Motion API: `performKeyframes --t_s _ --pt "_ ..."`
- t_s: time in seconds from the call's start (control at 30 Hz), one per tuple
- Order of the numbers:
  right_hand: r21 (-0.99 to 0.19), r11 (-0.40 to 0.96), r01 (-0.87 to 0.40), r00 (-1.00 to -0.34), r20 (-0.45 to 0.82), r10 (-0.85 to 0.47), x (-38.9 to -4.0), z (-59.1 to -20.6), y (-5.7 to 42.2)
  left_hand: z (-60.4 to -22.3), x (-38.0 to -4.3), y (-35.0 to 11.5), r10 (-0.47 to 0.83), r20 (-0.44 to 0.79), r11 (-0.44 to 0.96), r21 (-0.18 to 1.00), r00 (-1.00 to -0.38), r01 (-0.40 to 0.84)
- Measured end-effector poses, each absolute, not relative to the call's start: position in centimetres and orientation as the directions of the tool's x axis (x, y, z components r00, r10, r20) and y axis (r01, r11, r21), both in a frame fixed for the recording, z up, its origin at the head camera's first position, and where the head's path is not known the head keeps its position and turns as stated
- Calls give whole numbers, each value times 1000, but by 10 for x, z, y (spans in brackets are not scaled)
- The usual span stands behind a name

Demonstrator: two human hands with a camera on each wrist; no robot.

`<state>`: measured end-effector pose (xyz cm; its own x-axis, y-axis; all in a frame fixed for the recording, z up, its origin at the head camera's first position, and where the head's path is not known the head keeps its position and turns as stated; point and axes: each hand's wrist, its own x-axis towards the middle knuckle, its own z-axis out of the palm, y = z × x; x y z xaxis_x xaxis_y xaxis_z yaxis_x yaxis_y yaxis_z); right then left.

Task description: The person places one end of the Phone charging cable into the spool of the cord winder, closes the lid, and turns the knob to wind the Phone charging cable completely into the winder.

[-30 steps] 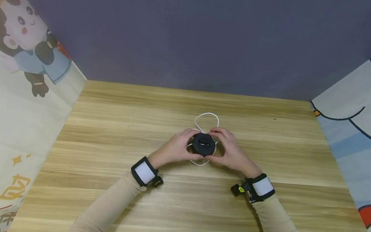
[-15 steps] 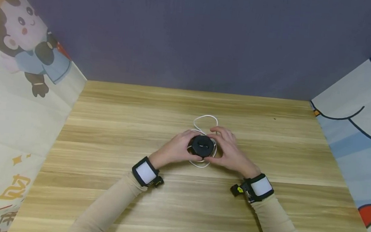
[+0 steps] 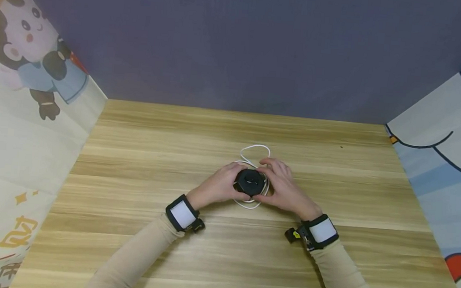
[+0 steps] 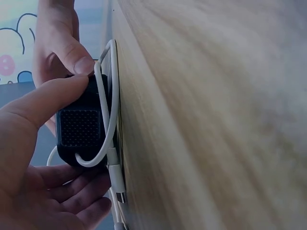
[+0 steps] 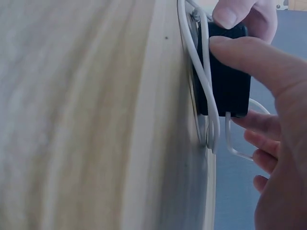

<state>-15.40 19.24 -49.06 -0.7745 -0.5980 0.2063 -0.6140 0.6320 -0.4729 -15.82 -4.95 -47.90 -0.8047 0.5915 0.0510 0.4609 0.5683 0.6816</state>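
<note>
Both hands hold a black hexagonal block (image 3: 249,182) near the middle of the table. My left hand (image 3: 219,183) grips its left side between thumb and fingers. From the other side, my right hand (image 3: 286,188) grips it the same way, the two thumbs close together at the near edge. A white cable (image 3: 256,145) loops out beyond the block and below it on the wood. In the left wrist view, one side face shows a dimpled panel (image 4: 80,128), with the cable coming out beneath it. A USB-C plug (image 4: 116,177) lies beside it at the tabletop.
The wood-grain table (image 3: 153,128) reaches back to a dark blue-grey wall (image 3: 239,44). Cartoon-printed sheets stand at the left (image 3: 28,144) and right (image 3: 440,148). Each wrist wears a strapped camera.
The block and both hands have shifted slightly left and toward the person. The far cable loop has slid a little nearer too. Both hands keep their grip.
</note>
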Motion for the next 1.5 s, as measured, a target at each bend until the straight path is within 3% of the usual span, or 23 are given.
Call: performKeyframes --t_s 0.87,1.2,1.5 --pt "-427 669 -608 -780 168 -603 -150 -486 190 -472 -149 -39 536 -47 737 513 -843 440" --pt "-484 621 -616 -771 208 -602 -149 -482 199 -468 -148 -31 554 38 762 380 -832 524" --pt "-503 612 -611 -774 217 -595 -148 -485 206 -462 -151 -19 603 16 770 250 -798 587"
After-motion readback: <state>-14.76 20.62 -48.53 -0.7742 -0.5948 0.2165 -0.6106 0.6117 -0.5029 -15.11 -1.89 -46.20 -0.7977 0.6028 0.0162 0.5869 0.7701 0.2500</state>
